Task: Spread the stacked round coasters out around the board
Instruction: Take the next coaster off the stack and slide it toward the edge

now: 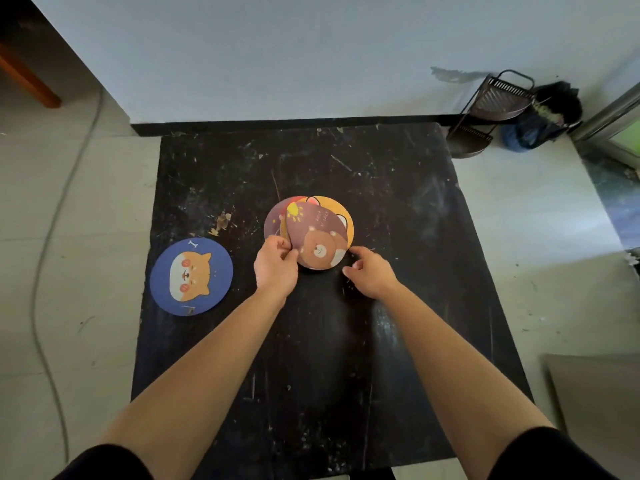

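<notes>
A scratched black board [398, 209] lies on the floor. Near its middle sits a loose stack of round coasters. On top is a mauve coaster with a brown bear [317, 237], tilted up at its near edge. Under it show another mauve coaster [275, 216] and an orange coaster [341, 211]. My left hand [275, 265] pinches the left near edge of the bear coaster. My right hand [369, 273] hovers at the stack's near right edge, fingers apart, holding nothing. A blue coaster with a dog face [191, 276] lies flat at the board's left edge.
A grey cable [52, 230] runs along the tiled floor on the left. A black wire rack [491, 112] and a dark bag [543, 123] stand by the wall at the back right. A flat grey panel [595, 403] lies on the floor at the right.
</notes>
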Available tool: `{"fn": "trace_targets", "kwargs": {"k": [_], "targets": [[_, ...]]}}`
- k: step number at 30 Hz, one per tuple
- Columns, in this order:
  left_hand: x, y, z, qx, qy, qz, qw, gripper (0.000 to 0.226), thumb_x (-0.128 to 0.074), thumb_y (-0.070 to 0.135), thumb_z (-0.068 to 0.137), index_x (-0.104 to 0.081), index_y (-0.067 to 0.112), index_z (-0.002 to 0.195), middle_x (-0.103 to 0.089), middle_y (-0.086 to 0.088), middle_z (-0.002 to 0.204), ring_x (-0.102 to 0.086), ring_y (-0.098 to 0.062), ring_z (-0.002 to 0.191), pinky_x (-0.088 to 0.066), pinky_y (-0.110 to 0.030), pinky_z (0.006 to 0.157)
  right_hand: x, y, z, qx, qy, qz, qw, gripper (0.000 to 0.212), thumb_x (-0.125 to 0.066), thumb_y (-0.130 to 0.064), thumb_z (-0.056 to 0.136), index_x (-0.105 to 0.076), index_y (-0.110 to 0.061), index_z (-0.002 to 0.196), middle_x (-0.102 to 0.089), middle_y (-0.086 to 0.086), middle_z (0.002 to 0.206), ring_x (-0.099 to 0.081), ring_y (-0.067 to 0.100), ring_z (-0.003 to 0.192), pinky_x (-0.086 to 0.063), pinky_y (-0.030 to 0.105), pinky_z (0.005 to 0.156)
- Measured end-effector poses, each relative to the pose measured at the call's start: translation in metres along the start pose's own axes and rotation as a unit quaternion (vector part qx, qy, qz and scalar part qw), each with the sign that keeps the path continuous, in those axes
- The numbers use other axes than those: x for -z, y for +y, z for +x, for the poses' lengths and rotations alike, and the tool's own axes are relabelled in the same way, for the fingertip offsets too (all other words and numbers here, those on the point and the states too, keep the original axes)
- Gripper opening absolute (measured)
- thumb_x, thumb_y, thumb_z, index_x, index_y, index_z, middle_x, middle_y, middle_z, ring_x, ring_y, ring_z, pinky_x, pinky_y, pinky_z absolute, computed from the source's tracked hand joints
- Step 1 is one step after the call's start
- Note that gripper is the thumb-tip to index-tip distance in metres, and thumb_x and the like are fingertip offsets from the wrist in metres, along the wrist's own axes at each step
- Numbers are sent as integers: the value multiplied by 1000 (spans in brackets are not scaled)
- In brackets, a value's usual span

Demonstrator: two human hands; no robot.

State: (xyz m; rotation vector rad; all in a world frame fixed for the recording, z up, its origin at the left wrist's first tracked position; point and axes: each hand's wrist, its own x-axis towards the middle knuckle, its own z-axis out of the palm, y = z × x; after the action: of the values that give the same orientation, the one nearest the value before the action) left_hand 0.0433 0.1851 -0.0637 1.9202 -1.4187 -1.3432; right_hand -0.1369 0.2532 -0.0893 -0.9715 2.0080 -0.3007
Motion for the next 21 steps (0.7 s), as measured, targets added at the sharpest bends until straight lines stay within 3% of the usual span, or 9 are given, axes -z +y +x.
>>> {"fn": "trace_targets", "kwargs": {"k": [3, 6, 9, 12, 14, 16, 19, 21], "targets": [[16, 13, -16, -95, -25, 23, 995, 20, -59, 11, 92, -51, 29, 90, -61, 7, 88, -61, -9, 81, -46, -21, 64, 4, -1, -11, 1, 62, 109, 992, 79, -62, -27, 94, -16, -20, 158, -38, 12, 154, -49, 28, 133, -42, 38, 107], [37, 23, -37, -100, -55, 3, 993, 17, -54, 8, 94, -51, 25, 93, -62, -1, 95, -60, -15, 88, -52, -31, 72, 15, -14, -34, -21, 57, 316, 947, 95, -59, -9, 90, 2, -29, 159, -18, 5, 167, -32, 26, 147, -40, 34, 100], [59, 31, -68, -107, -102, -4, 989, 15, -52, 7, 95, -52, 22, 93, -62, -7, 97, -58, -16, 86, -52, -33, 73, 24, -23, -64, -46, -4, 381, 924, 100, -53, -1, 84, 4, -35, 158, -19, 2, 166, -28, 25, 148, -37, 36, 100], [79, 37, -100, -128, -128, -4, 983, 20, -52, 4, 95, -49, 22, 88, -61, -9, 92, -53, -11, 77, -47, -24, 65, 27, -26, -91, -60, -47, 398, 914, 87, -49, -3, 85, -11, -29, 159, -36, 5, 159, -41, 24, 139, -38, 41, 107], [91, 40, -117, -128, -141, 11, 982, 19, -50, 6, 97, -49, 23, 90, -62, -3, 90, -56, -7, 77, -47, -19, 63, 25, -27, -109, -69, -72, 433, 896, 74, -47, -8, 87, -26, -25, 155, -57, 3, 137, -57, 17, 109, -42, 34, 89], [102, 42, -132, -122, -156, 18, 980, 16, -50, 8, 98, -49, 23, 93, -63, 2, 86, -58, -7, 77, -46, -16, 60, 24, -29, -127, -66, -95, 453, 884, 62, -46, -13, 88, -38, -25, 149, -63, -1, 118, -53, 14, 86, -44, 31, 76], [112, 37, -151, -106, -168, 12, 980, 14, -51, 7, 97, -50, 21, 95, -64, 5, 75, -58, -8, 70, -46, -17, 57, 18, -25, -147, -34, -160, 457, 874, 44, -48, -18, 84, -63, -24, 125, -67, -1, 116, -60, 16, 99, -53, 40, 92], [115, 28, -162, -91, -159, 5, 983, 13, -52, 7, 97, -51, 20, 97, -67, 1, 80, -61, -11, 73, -48, -23, 60, 14, -19, -160, -28, -160, 451, 878, 27, -53, -19, 87, -70, -20, 108, -72, 3, 103, -65, 18, 92, -54, 37, 80]]}}
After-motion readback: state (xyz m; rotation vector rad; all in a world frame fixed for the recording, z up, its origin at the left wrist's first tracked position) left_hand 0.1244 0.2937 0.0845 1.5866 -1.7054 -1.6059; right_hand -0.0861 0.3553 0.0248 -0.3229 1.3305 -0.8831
